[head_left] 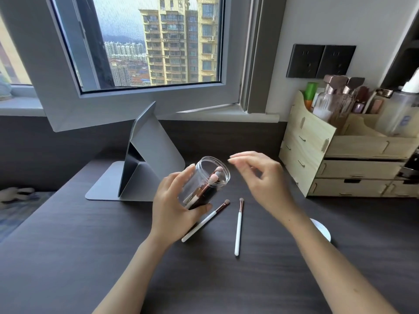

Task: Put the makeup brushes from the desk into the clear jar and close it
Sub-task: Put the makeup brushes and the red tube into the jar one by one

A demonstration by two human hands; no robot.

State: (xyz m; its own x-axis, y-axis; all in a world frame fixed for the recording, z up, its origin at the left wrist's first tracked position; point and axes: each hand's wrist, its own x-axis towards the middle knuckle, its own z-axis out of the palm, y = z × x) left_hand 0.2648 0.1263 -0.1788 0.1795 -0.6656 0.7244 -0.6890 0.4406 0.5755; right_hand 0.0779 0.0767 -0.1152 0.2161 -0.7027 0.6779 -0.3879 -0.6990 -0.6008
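1. Tilting the clear jar [205,182] toward the right side, the left hand [175,207] is wrapped round its lower wall, fingers clamped on the glass w/ thumb underneath; mouth is thereby kept open & angled for easy loading.
2. Several brushes are seen already inside the jar, heads up near the rim; exact count can't be told.
3. The right hand [260,177] is held just beside the jar mouth, above the desk [90,257], fingers loose & spread, nothing gripped.
4. Two brushes are left on the desk: angled brush [205,220], its handle end partly under the left hand, & straight brush [238,226] just right of it, lying apart.
5. A white round item [322,231], prob. the lid, is partly hidden behind the right forearm near the desk's right side; can't be confirmed.
6. Judged approx. halfway: remaining two to be picked up, then closing.
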